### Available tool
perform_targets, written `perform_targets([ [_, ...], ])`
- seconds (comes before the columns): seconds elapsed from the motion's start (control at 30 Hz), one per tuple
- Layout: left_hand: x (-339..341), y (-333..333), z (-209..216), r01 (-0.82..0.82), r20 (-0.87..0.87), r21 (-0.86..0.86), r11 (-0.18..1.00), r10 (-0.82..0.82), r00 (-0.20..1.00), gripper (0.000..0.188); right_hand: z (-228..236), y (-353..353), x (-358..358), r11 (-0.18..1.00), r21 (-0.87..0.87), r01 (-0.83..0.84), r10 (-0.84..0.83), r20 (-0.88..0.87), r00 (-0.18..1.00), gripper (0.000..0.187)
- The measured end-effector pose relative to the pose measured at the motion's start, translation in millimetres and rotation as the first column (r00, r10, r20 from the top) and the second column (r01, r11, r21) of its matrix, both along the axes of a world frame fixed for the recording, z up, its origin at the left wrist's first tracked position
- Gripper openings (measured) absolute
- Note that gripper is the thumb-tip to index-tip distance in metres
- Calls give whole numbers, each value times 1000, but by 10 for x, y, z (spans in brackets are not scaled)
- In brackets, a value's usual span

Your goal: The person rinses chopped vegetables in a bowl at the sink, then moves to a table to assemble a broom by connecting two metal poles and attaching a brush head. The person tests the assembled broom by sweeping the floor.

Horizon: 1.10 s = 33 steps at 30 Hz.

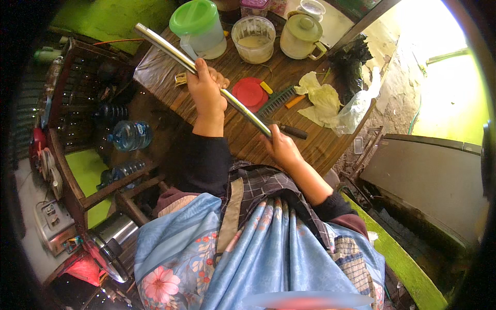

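Above the table (243, 140), in the head view, the left hand (205, 95) has its fingers closed around the silver tube (242, 108) at about mid-length; the right hand (285, 151) curls its fingers onto the near end, partly hidden. Past the left fingers, the free end juts out. Steady handling probably calls for firm, even grips, with that end kept off the jug (201, 32) just beyond.

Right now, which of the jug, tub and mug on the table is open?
The tub, in the middle: its rim is uncovered and its inside shows. The jug to its left and the mug to its right are both lidded.
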<state>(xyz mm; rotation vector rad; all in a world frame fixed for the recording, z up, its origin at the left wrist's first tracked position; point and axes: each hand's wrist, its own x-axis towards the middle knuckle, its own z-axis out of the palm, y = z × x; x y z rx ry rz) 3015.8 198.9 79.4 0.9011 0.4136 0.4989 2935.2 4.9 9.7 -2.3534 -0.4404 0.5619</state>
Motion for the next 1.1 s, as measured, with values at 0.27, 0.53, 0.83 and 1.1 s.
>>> perform_targets([
  [0.27, -8, 106, 160, 814, 799, -385, 435, -284, 530, 28, 301, -295, 6, 473, 676, 565, 849, -522, -85, 31],
  [0.53, 85, 41, 35, -15, -19, -89, 996, 14, 1000, 37, 153, -184, -35, 998, 57, 11, -18, 115, 993, 27],
  [0.83, 6, 181, 49, 785, 756, -422, 453, -302, 581, 29, 192, -335, -87, 478, 572, 666, 801, -596, -63, 32],
  [1.1, 94, 24, -32, 42, -29, -27, 999, -43, 999, 32, 109, -170, -40, 979, 200, -41, 34, 40, 999, 21],
])
